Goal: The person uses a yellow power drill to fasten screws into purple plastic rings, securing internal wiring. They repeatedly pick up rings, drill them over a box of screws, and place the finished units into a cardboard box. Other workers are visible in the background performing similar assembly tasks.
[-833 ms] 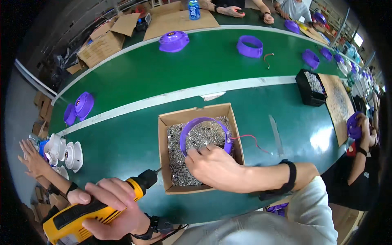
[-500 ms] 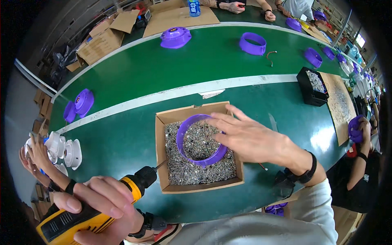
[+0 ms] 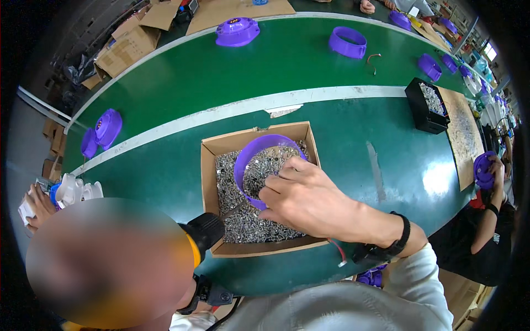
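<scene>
A cardboard box [image 3: 208, 187] full of small metal screws [image 3: 232, 229] stands before me on the green worktop. Within it, a purple plastic ring [image 3: 239, 171] rests on the screws. My right hand [image 3: 309, 198] reaches over the ring's near right side, fingers curled down and closed; whatever is at the fingertips is hidden. At the lower left, my left hand [image 3: 118, 259] grips a yellow and black cordless drill [image 3: 204, 234], though a blur covers most of the hand. The drill's thin bit points at the box's left part, close to the ring.
Purple housings [image 3: 237, 32] and a purple ring [image 3: 348, 42] sit on the green belt [image 3: 176, 83] beyond. A black bin [image 3: 425, 105] of screws stands right, beside a brown board [image 3: 461, 132]. Co-workers' hands [image 3: 38, 205] handle parts at both sides. A red-wired connector [image 3: 339, 256] lies by the box.
My right hand has gone from spread fingers above the ring to curled fingers lower down at its near side. The drill has come nearer, its bit now over the box. My view has shifted slightly.
</scene>
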`<state>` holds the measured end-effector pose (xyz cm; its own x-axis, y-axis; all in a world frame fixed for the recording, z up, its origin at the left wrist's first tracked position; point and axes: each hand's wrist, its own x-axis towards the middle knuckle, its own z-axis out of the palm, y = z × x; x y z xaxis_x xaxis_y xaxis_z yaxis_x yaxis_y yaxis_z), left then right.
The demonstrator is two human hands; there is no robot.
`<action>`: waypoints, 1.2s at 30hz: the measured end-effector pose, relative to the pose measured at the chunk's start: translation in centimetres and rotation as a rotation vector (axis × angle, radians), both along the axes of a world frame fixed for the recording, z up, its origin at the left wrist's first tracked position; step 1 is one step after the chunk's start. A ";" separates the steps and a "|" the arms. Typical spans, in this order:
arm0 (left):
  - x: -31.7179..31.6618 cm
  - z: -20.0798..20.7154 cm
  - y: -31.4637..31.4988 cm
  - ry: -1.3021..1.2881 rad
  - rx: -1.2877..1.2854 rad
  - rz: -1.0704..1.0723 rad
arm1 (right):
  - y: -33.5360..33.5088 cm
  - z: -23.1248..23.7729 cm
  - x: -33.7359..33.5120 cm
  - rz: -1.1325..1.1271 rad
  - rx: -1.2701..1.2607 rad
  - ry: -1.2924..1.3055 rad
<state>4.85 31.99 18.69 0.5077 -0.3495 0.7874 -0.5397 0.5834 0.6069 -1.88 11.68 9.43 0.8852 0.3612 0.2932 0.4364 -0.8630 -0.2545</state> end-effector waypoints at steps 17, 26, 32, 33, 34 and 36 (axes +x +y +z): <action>-1.8 -1.6 -5.3 0.238 0.251 0.051 | -3.0 -1.9 0.5 0.157 -0.029 0.116; -1.6 -2.2 -6.1 0.255 0.297 -0.003 | -2.9 -2.6 0.5 0.187 0.037 0.106; -1.4 -2.1 -6.2 0.239 0.309 0.020 | -2.9 -2.3 0.4 0.175 0.034 0.191; -1.3 -2.1 -6.2 0.238 0.307 0.018 | -2.9 -2.3 0.4 0.174 0.045 0.184; -1.3 -2.1 -6.3 0.240 0.305 0.010 | -2.9 -2.3 0.4 0.174 0.046 0.192; -1.3 -2.1 -6.2 0.239 0.303 -0.001 | -2.9 -2.1 0.5 0.177 0.048 0.206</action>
<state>3.50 25.76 16.56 0.6637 -0.5491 0.5079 -0.3615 0.3589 0.8605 -1.40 8.77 7.30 0.8526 0.5051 0.1341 0.5137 -0.7629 -0.3925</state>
